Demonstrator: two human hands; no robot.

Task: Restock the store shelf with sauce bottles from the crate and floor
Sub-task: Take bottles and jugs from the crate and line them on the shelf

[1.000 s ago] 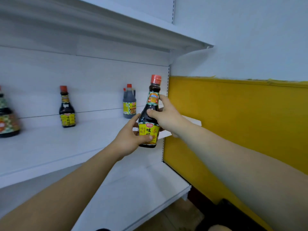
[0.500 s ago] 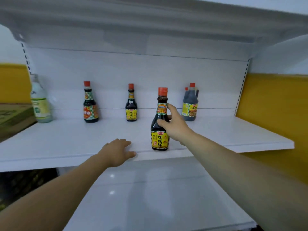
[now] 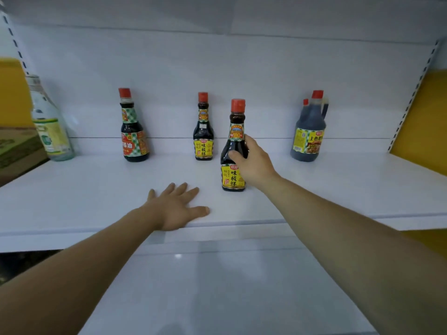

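Note:
A dark sauce bottle [image 3: 232, 176] with a red cap and yellow label stands upright on the white shelf [image 3: 96, 189], near its middle. My right hand [image 3: 254, 165] grips it around the shoulder from the right side. My left hand [image 3: 176, 209] rests flat, fingers spread, on the shelf's front edge to the bottle's left. Along the back wall stand a matching small bottle [image 3: 203, 131], a checked-label soy bottle [image 3: 133, 131] and a large handled jug [image 3: 310, 131].
A clear bottle with a pale green label [image 3: 49, 124] stands at the shelf's far left beside a cardboard box [image 3: 17, 151]. A lower white shelf [image 3: 217, 286] lies under my arms. Yellow wall panels [image 3: 425, 122] flank the shelf unit.
The bottle went from being held in both hands in the air to standing on the shelf. My left hand let go and settled flat on the shelf edge. My view swung left.

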